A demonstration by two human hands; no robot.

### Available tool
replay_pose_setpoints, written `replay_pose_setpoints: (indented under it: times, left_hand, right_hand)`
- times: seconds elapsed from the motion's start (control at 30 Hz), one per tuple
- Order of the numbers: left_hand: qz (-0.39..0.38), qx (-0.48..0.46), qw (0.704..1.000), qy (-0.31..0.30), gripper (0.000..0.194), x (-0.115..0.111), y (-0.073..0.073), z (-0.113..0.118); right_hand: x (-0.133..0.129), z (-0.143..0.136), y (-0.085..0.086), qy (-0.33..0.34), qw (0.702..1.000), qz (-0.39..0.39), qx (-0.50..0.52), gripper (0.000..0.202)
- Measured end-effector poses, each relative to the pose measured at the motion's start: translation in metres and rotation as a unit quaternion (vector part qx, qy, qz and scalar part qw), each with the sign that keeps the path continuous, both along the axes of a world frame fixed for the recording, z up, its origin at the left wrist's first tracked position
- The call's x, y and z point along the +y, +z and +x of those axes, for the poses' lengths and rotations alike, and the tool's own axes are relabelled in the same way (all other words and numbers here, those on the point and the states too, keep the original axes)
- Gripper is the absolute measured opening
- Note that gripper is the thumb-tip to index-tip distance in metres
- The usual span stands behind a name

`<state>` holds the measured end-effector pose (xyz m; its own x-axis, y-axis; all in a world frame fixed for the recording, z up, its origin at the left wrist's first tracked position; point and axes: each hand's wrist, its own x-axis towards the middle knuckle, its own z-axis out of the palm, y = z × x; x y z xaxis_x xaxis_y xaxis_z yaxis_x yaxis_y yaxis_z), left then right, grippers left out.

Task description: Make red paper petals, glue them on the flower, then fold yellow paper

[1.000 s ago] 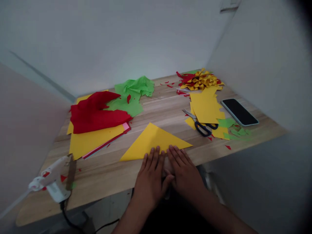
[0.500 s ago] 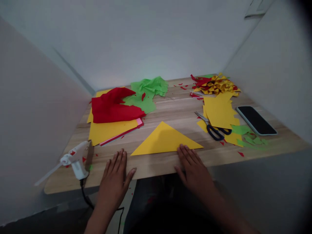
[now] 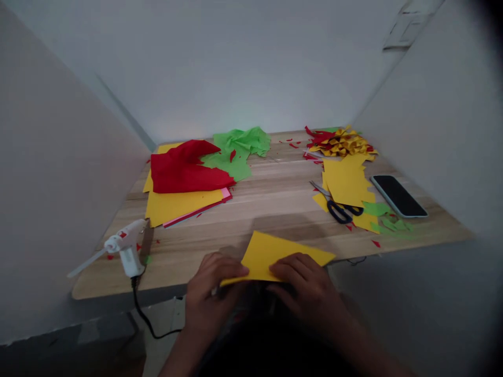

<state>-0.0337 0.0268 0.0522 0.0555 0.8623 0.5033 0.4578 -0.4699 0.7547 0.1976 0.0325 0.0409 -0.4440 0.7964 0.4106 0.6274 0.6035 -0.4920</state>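
Observation:
A folded triangle of yellow paper is held up at the table's front edge, its long folded side toward me. My left hand is closed on the paper's near left part, thumb underneath and fingers on top. On the near edge, right of the middle, my right hand grips the same sheet, with its fingers on top and the thumb below. The undersides of both grips are hidden.
A glue gun with a black cord stands at the left. Red paper and green crepe paper lie at the back left. Scissors, yellow sheets, a phone and curled yellow pieces are at the right.
Both hands were flat, the left on the table, the right at the triangle's edge. Now they hold the yellow paper, lifted and drawn toward me. The camera view has shifted slightly.

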Motion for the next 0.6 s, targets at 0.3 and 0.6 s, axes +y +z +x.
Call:
replay_pose_setpoints:
  times: [0.3,0.6]
  left_hand:
    - [-0.22,-0.311,0.925,0.008,0.043,0.041,0.093,0.041]
    - [-0.281,-0.369,0.866,-0.189,0.06,0.053,0.085,0.045]
  right_hand:
    - [0.029,0.0,0.079,0.007,0.938,-0.295,0.181,0.029]
    - [0.033,-0.011,0.053,0.1,0.736,-0.546,0.388,0.041]
